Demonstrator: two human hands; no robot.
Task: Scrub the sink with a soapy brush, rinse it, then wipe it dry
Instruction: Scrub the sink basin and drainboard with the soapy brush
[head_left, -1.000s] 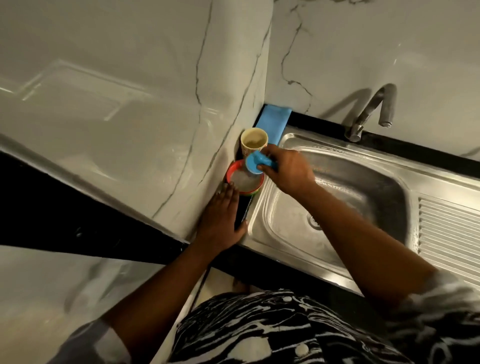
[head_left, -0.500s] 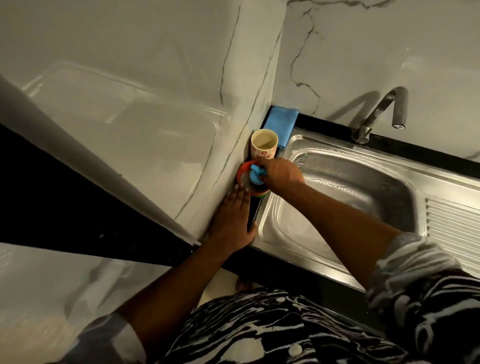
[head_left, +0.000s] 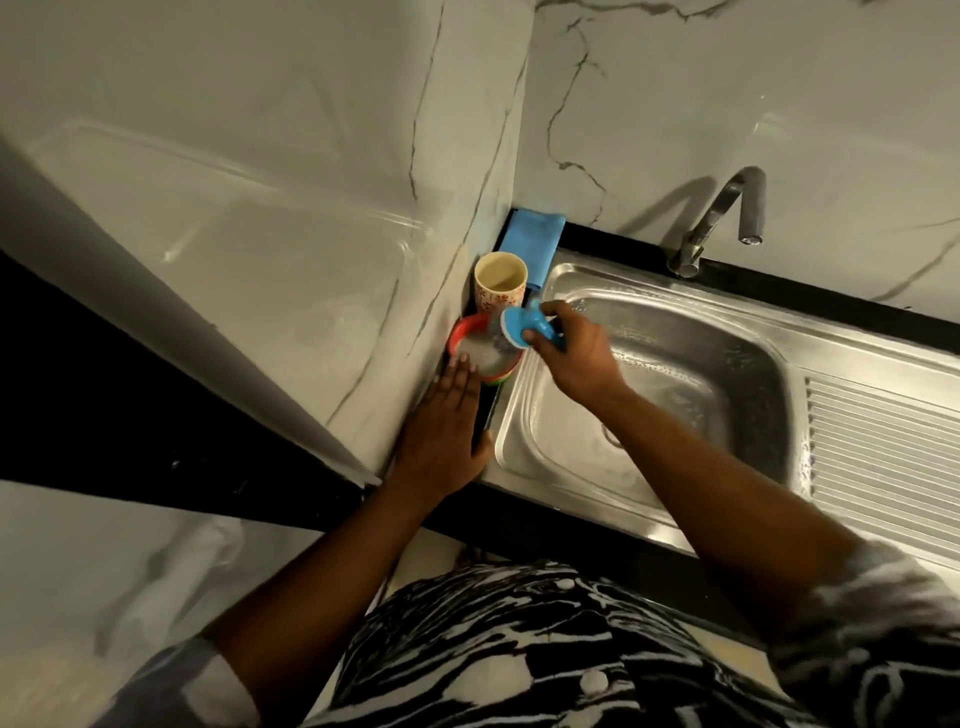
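- Nothing readable is showing anywhere.
- The cup (head_left: 500, 283) just beyond the right hand (head_left: 576, 358) gripping the brush (head_left: 521, 326) is showing only a red pattern.

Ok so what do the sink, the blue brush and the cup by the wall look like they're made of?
The sink looks like stainless steel: silver, brushed, with bright reflections and pressed drainer ribs. The brush is probably moulded plastic, an even matte blue. The cup seems paper or thin plastic, cream with a small red print; I cannot tell which.
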